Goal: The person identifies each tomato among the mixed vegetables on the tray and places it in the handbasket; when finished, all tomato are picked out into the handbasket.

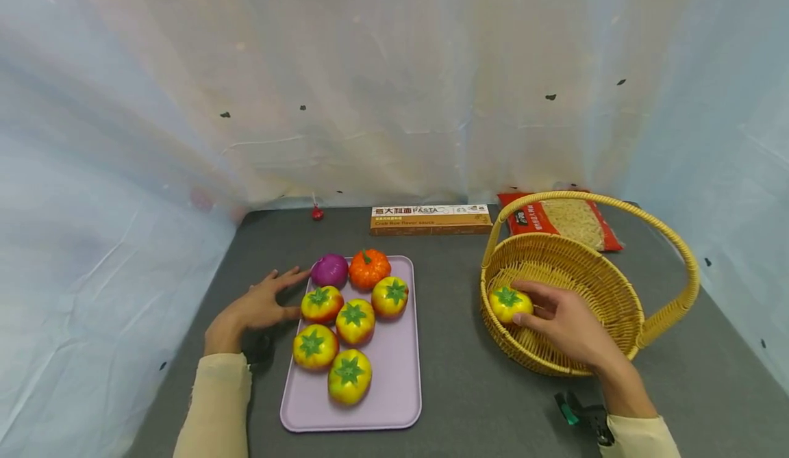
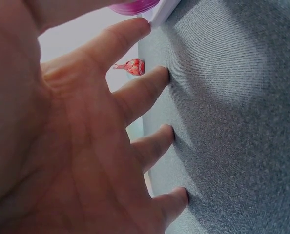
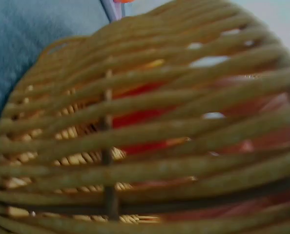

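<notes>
My right hand point(image 1: 570, 321) reaches into the yellow wicker basket point(image 1: 616, 287) and grips a yellow-red tomato point(image 1: 507, 302) with a green star-shaped top, at the basket's left side. In the right wrist view the woven wall point(image 3: 135, 107) covers most of the hand, and red shows through the gaps. My left hand point(image 1: 261, 304) is spread beside the pink tray point(image 1: 394, 389), its fingertips on the table and the index finger at the tray's edge. On the tray lie several similar tomatoes point(image 1: 349, 376), a purple onion point(image 1: 329, 270) and an orange pumpkin point(image 1: 370, 269).
At the back stand a pasta box point(image 1: 431, 220) and, behind the basket, a red bag of pasta point(image 1: 573, 222). A small red object point(image 1: 317, 212) sits at the far left. The basket's tall handle point(image 1: 684, 266) arches over it. Pale curtains point(image 1: 394, 102) enclose the grey table.
</notes>
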{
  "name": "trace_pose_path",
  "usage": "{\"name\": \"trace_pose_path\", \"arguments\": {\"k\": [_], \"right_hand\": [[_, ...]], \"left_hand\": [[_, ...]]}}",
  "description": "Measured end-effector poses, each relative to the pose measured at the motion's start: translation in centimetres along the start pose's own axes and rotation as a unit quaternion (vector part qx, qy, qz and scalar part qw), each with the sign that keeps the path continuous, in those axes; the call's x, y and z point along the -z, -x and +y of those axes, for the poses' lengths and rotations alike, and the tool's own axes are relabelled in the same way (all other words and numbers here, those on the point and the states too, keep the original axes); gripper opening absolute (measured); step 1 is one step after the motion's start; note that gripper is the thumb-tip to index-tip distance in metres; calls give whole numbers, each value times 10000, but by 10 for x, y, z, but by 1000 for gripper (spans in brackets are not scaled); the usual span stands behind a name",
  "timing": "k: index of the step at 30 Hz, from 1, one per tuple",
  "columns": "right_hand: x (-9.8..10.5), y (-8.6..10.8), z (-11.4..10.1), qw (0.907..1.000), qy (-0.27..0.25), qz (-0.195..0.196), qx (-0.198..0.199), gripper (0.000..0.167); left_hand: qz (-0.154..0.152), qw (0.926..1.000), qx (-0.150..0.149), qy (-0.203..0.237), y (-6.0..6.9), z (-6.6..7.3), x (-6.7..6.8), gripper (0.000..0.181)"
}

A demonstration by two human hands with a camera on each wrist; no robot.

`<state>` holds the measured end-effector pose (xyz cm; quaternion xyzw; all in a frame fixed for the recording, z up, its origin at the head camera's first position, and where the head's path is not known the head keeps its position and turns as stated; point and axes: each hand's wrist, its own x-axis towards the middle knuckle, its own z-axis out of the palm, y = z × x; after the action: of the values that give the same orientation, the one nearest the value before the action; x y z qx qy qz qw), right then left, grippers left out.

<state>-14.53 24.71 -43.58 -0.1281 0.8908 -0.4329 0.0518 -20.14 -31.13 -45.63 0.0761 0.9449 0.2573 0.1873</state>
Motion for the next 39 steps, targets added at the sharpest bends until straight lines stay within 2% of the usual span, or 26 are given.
{"name": "trace_pose_path", "arguments": {"k": [5, 9, 14, 18, 26, 32, 35, 39], "right_hand": [[2, 1, -1, 9984, 565, -77, -63, 61], [8, 7, -5, 9975, 689, 126, -41, 68], [9, 7, -13, 9959, 473, 528, 558, 61], [1, -3, -29, 9939, -187, 465, 986, 60], [-36, -41, -73, 9809, -1006, -121, 1663, 62], [-73, -69, -93, 9669, -1525, -480, 1987, 60], [-91, -82, -97, 9665, -1468, -514, 2043, 58], [-112, -97, -96, 9710, -1264, -548, 1953, 59]], "left_hand": [[12, 10000, 58, 14, 0, 1, 0, 85], [7, 10000, 71, 10, 1, 1, 0, 85], [31, 10000, 52, -26, 1, 0, 1, 85], [0, 10000, 67, -38, -1, -2, 2, 85], [-41, 9999, 140, -56, -2, -2, 1, 86], [-34, 9999, 126, -83, -1, 1, 1, 86], [-24, 9999, 124, -90, -1, 2, 1, 86], [-33, 9998, 197, -72, -2, 2, 0, 86]]}}
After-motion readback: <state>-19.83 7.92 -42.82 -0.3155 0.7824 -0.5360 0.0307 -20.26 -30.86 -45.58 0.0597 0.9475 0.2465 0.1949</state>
